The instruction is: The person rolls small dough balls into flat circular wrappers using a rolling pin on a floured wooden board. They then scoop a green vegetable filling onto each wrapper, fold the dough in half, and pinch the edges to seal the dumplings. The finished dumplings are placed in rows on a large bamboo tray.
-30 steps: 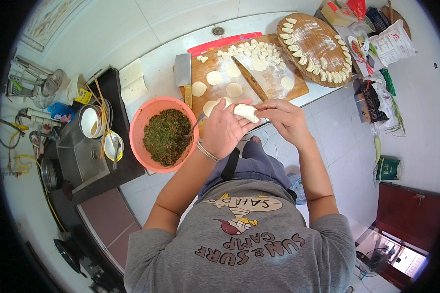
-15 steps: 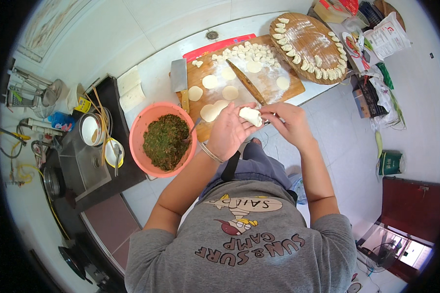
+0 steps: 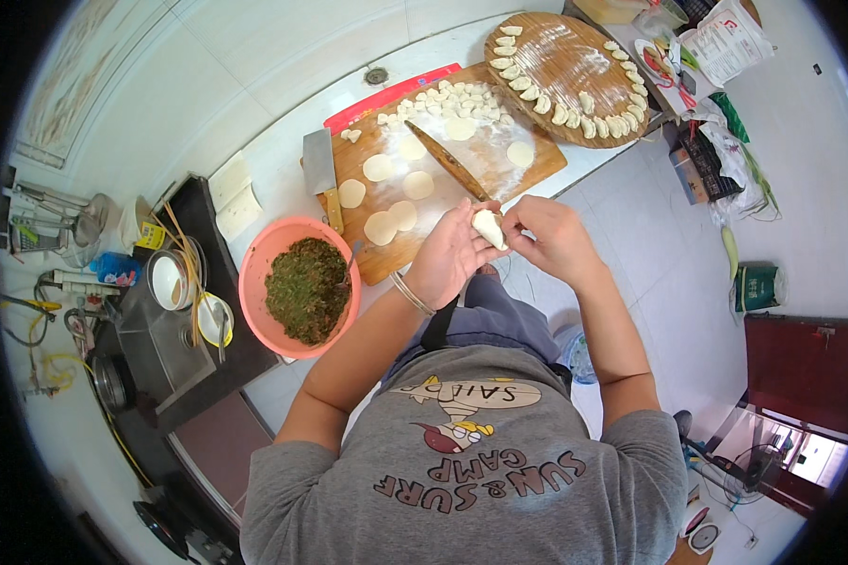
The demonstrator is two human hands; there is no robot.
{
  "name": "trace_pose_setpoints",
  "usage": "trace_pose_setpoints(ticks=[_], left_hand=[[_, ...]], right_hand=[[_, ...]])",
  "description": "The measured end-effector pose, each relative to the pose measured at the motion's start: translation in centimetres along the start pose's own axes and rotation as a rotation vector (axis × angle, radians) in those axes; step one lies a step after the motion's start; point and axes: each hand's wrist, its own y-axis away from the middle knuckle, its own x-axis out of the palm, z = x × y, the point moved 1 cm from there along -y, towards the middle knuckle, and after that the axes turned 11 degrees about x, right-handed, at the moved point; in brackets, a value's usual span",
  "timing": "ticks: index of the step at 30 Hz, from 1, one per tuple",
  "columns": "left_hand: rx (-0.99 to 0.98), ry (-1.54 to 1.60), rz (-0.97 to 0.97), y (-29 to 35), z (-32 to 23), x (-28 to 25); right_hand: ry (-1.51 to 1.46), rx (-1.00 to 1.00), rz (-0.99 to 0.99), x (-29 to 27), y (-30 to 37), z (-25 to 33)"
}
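Above the near edge of a floured wooden board, my left hand cradles a white dumpling in its curled fingers. My right hand pinches the dumpling's right edge between thumb and fingers; the exact fold there is hidden. Several round dough wrappers lie on the board, two of them overlapping. Small dough pieces are heaped along its far side. A tapered rolling pin rests slantwise across the flour, its near end by my fingers.
A pink bowl of green filling, with a utensil in it, stands left of the board. The cleaver lies on the board's left side. At the far right, a round wooden tray carries dumplings along its rim. A sink is at left.
The view has shifted, so the counter sits further left. The dumpling has tilted in my left hand, its far end turned up, while my right fingers stay on its edge.
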Motion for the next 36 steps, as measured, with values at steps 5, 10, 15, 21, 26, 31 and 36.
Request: trace_pose_setpoints(ticks=[5,10,15,21,26,31,36], left_hand=[[-0.061,-0.043,0.060,-1.1,-0.1,0.5],[-0.096,-0.094,0.055,-2.4,0.5,1.7],[-0.113,-0.126,0.029,-3.7,1.2,2.3],[-0.072,-0.201,0.027,-5.6,2.2,2.6],[-0.024,-0.221,0.044,-6.6,1.9,2.7],[-0.050,-0.207,0.035,-7.9,1.8,3.8],[-0.045,-0.220,0.025,-9.0,2.0,4.2]], right_hand=[[-0.102,-0.088,-0.091,-2.3,-0.5,-0.6],[-0.136,-0.171,0.014,-3.5,-1.2,-2.0],[-0.108,-0.160,0.066,-4.2,-1.7,-3.3],[-0.017,-0.059,0.078,-5.1,-2.0,-4.5],[-0.127,-0.027,-0.036,-7.3,-3.0,-5.0],[-0.164,-0.172,0.081,-7.8,-4.1,-6.7],[-0.170,-0.190,0.162,-8.0,-5.2,-8.1]])
